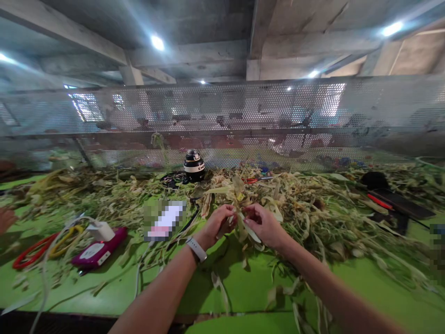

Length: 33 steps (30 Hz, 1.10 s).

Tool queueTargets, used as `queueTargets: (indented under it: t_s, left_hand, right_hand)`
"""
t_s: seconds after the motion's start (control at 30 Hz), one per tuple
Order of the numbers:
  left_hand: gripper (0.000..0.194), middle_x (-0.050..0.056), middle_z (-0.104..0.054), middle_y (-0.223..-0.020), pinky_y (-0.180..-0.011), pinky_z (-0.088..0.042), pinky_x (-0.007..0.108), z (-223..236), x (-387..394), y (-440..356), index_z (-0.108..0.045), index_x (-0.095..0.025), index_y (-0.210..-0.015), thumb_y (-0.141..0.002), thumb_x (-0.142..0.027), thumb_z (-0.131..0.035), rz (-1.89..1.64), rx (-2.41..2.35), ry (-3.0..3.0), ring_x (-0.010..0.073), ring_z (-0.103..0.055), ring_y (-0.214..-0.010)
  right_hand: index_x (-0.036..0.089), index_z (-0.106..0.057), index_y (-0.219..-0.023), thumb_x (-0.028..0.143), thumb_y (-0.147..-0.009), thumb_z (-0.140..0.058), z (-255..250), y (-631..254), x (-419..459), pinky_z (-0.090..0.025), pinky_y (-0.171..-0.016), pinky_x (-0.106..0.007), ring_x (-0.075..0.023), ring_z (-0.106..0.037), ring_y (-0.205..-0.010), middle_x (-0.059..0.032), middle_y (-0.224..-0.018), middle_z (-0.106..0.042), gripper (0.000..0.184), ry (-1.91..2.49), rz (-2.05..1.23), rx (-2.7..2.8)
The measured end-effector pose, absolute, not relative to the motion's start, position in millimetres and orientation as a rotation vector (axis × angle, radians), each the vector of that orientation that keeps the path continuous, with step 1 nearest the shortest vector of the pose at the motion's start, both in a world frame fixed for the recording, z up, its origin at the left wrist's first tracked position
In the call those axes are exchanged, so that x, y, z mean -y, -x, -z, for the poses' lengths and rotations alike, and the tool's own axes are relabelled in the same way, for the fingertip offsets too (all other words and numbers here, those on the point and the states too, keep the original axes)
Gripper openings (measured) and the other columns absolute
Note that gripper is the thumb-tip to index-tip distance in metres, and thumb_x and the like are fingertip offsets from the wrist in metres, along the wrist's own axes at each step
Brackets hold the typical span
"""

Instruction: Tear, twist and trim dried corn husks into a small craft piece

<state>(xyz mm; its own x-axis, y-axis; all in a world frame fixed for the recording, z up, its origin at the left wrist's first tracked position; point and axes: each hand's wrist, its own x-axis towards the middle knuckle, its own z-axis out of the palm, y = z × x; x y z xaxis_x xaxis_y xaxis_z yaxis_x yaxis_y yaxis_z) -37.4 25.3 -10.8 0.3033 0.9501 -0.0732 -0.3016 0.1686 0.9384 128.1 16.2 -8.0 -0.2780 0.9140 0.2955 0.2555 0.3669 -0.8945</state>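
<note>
My left hand [216, 226], with a pale band on the wrist, is closed in a pinch on a dried leaf strip [251, 233]. Fingers of my right hand [267, 226] are pinched on the same pale, husk-like strip, which slants down between the hands. Just beyond my fingertips, broader dried leaves [239, 186] stand up from a loose heap. Where the strip's upper end meets those leaves is hard to make out. More dried strips [313, 211] lie tangled to the right of my right hand.
A dark bottle [194, 166] stands behind the heap, before a perforated metal screen [215, 106]. On the green table [239, 287] lie a phone with blurred screen [167, 220], a magenta power strip [99, 250], cables and red-handled scissors [34, 250]. Another person's hand [6, 219] shows at left.
</note>
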Motion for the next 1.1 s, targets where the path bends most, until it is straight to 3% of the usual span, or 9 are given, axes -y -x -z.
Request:
queueTargets:
  t_s: [0.13,0.27,0.43,0.73,0.9,1.1]
  left_hand:
    - [0.037,-0.010,-0.041,-0.042,-0.037,-0.023,0.016,10.6,-21.6,32.6,-0.040,-0.019,-0.065,-0.067,-0.047,-0.065,-1.111,-0.897,-1.220,0.0036,-0.033,-0.035]
    - [0.036,-0.010,-0.042,-0.038,-0.037,-0.024,0.019,13.1,-21.4,31.1,-0.047,-0.019,-0.068,-0.071,-0.052,-0.059,-1.079,-0.910,-1.357,0.0061,-0.034,-0.033]
    - [0.033,-0.003,-0.056,-0.055,-0.051,-0.034,0.019,16.6,-23.9,28.9,-0.060,-0.014,-0.066,-0.071,-0.046,-0.063,-1.221,-0.866,-1.274,0.0063,-0.046,-0.051]
    - [0.033,-0.001,-0.061,-0.064,-0.054,-0.034,0.018,13.3,-21.7,24.2,-0.069,-0.015,-0.069,-0.046,-0.034,-0.083,-1.333,-0.784,-0.775,0.0062,-0.048,-0.056]
    - [0.029,-0.001,-0.062,-0.066,-0.057,-0.037,0.019,9.3,-17.5,22.7,-0.070,-0.015,-0.074,-0.052,-0.031,-0.081,-1.320,-0.674,-0.814,0.0064,-0.050,-0.059]
    - [0.024,-0.003,-0.061,-0.064,-0.058,-0.038,0.019,10.6,-13.5,23.2,-0.069,-0.018,-0.077,-0.059,-0.031,-0.078,-1.216,-0.589,-0.811,0.0060,-0.051,-0.058]
  right_hand:
    - [0.017,-0.051,-0.097,0.022,-0.076,-0.054,11.9,-127.7,-14.7,-0.045,-0.063,-0.027,-0.0133,-0.056,-0.067,-0.0011,-0.075,-0.060,0.022,0.989,-0.887,1.820]
    - [0.018,-0.051,-0.099,0.022,-0.078,-0.052,9.6,-127.7,-11.7,-0.045,-0.065,-0.027,-0.0136,-0.056,-0.069,-0.0012,-0.076,-0.060,0.022,0.995,-0.828,1.845]
    - [0.018,-0.051,-0.098,0.022,-0.080,-0.049,2.5,-126.6,-6.0,-0.045,-0.066,-0.026,-0.0139,-0.055,-0.072,-0.0018,-0.079,-0.058,0.019,0.963,-0.808,1.897]
    - [0.018,-0.050,-0.088,0.025,-0.077,-0.050,6.1,-124.0,-8.4,-0.043,-0.062,-0.025,-0.0131,-0.052,-0.068,-0.0006,-0.075,-0.056,0.013,0.962,-0.913,1.852]
    - [0.018,-0.050,-0.079,0.029,-0.073,-0.054,2.1,-123.4,-7.4,-0.043,-0.061,-0.026,-0.0140,-0.052,-0.065,0.0003,-0.069,-0.055,0.013,1.048,-1.013,1.768]
    - [0.017,-0.058,-0.085,0.047,-0.078,-0.053,-7.4,-124.2,-4.1,-0.044,-0.075,-0.030,-0.0195,-0.056,-0.084,-0.0049,-0.085,-0.063,0.031,1.058,-1.062,1.614]
